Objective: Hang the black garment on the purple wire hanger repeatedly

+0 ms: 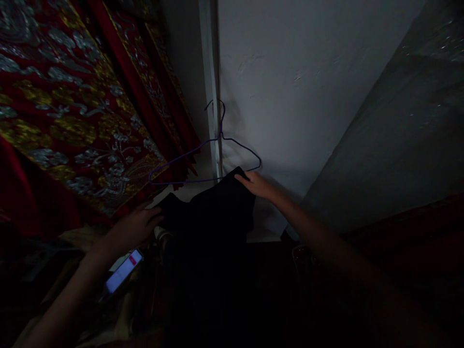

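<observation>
The right hand (258, 185) pinches one upper corner of a black garment (223, 208) between thumb and fingers, and the left hand (139, 226) grips its other side, both closed narrowly on cloth. The garment overlaps the lower bar of a purple hanger (222, 134) hooked at a pale upright (210, 72); a slack pinch could drop it, and snagging could unhook the hanger.

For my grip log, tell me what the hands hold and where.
A black garment: the left hand holds its upper left edge, the right hand its upper right corner.
</observation>
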The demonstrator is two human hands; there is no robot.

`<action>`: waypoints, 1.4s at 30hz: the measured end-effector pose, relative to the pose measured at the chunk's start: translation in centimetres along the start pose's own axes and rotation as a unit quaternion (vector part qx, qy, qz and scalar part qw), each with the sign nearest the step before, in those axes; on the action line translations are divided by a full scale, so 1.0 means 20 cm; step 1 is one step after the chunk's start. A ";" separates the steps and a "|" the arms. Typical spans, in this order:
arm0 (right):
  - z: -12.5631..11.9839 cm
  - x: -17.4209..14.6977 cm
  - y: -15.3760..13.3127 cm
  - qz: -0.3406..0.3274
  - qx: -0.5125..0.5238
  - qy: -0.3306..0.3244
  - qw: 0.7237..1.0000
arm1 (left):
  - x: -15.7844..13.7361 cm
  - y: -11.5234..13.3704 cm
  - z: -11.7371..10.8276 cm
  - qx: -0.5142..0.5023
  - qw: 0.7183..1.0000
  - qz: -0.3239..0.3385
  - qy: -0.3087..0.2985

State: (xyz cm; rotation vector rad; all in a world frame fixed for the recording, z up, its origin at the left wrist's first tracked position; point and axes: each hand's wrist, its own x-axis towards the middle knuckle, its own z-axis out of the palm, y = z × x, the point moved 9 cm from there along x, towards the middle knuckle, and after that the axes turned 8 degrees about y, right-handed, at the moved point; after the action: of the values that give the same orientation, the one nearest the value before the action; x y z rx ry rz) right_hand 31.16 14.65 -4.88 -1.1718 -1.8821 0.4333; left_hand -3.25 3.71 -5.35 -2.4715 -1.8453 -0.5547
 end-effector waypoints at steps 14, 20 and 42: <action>-0.44 -0.15 -0.05 -0.002 -0.012 0.108 0.994 | 0.07 0.38 -0.35 -0.169 0.980 0.085 0.064; -0.43 -0.15 -0.07 0.002 -0.015 0.113 0.994 | -0.04 0.43 -0.38 -0.143 0.983 0.114 0.033; -0.23 -0.29 -0.35 -0.006 -0.020 0.036 0.999 | 0.25 0.46 -0.57 0.047 0.978 0.015 0.201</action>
State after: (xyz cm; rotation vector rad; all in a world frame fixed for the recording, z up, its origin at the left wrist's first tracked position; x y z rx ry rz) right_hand 32.14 5.54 -0.33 -1.1865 -1.8431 0.3436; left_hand 3.50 3.11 8.68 -2.1262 -1.6314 -0.8678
